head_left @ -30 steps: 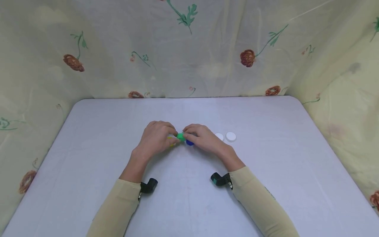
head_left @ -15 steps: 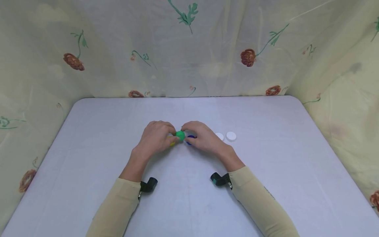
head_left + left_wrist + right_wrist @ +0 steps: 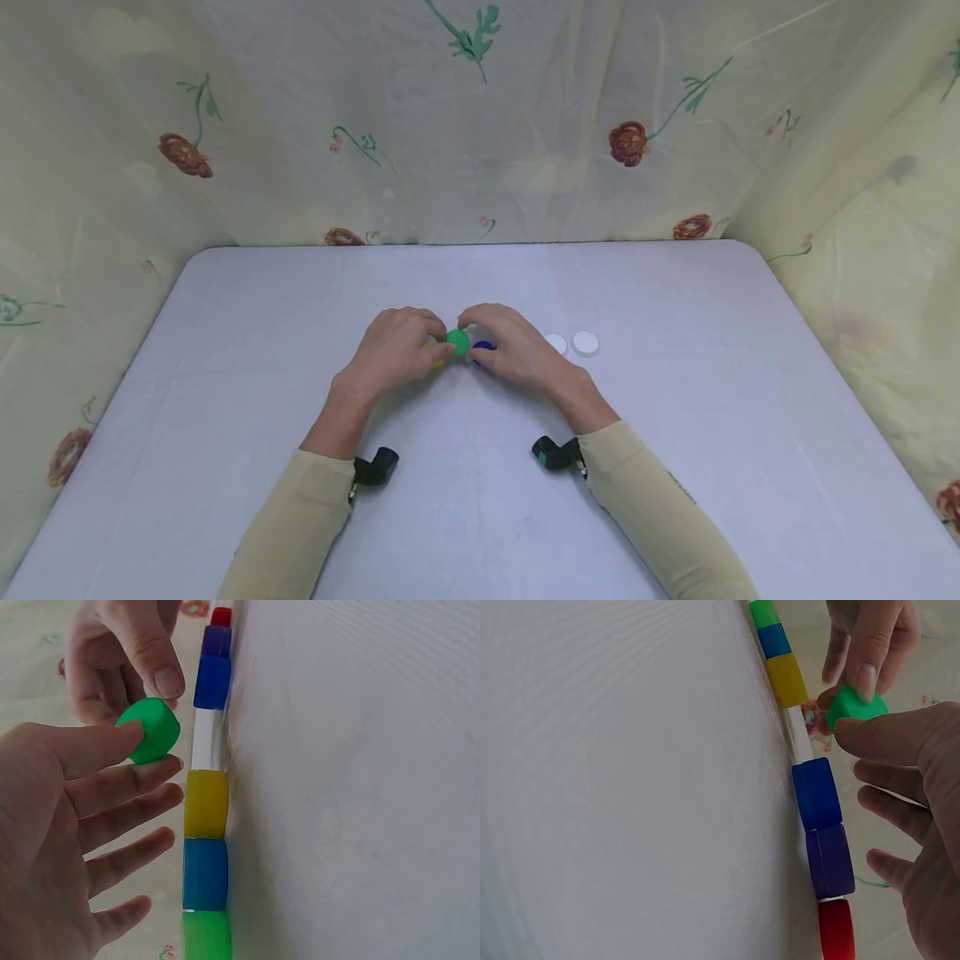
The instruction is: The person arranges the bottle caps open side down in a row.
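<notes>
My left hand [image 3: 396, 348] pinches a green bottle cap [image 3: 457, 342] between thumb and fingers, above the table; its other fingers spread apart in the left wrist view. Just to the right, my right hand [image 3: 516, 343] has its thumb and index finger parted around the cap's near side, a small gap showing in the head view. In the right wrist view its thumb overlaps the cap's edge. Below runs a row of caps: light green [image 3: 764, 613], blue [image 3: 774, 640], yellow [image 3: 786, 679], dark blue [image 3: 817, 793], ridged purple [image 3: 830, 861] and red [image 3: 837, 930].
A white piece [image 3: 208, 739] shows between the yellow and dark blue caps. Two white discs [image 3: 585, 343] lie right of my right hand. The white-covered table [image 3: 480, 517] ends at a flowered curtain [image 3: 480, 167] behind and at the sides.
The right thumb and index finger have parted from the green cap, which they touched a second ago. The cap has turned to show its round face while the left hand keeps hold of it.
</notes>
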Motion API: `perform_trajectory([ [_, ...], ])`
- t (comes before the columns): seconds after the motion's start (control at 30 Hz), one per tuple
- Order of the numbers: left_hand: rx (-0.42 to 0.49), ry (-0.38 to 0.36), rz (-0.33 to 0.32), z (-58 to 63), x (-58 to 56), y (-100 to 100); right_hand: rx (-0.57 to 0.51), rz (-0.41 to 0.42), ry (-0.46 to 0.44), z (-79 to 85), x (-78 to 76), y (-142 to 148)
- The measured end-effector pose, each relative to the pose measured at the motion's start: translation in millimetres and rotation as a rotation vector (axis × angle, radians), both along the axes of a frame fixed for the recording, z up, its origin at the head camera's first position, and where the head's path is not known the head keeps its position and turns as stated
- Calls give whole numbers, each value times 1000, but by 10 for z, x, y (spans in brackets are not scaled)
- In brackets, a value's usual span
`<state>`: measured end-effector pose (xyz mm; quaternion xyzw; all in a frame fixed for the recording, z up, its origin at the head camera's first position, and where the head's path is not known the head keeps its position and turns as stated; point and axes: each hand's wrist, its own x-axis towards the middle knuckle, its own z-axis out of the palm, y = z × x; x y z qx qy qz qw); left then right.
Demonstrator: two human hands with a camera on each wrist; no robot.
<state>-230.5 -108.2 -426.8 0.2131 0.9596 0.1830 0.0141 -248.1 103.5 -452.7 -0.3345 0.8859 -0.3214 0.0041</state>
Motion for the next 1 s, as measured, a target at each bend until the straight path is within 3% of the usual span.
perform_trajectory([
  [0.33,62,-87,9,33,10,-10,17,-21,13,9,28,-8],
  [0.7,-16,27,-50,31,14,19,25,-37,8,10,44,-3],
  [1.0,-7,48,-75,49,26,20,20,-67,-16,34,70,-5],
])
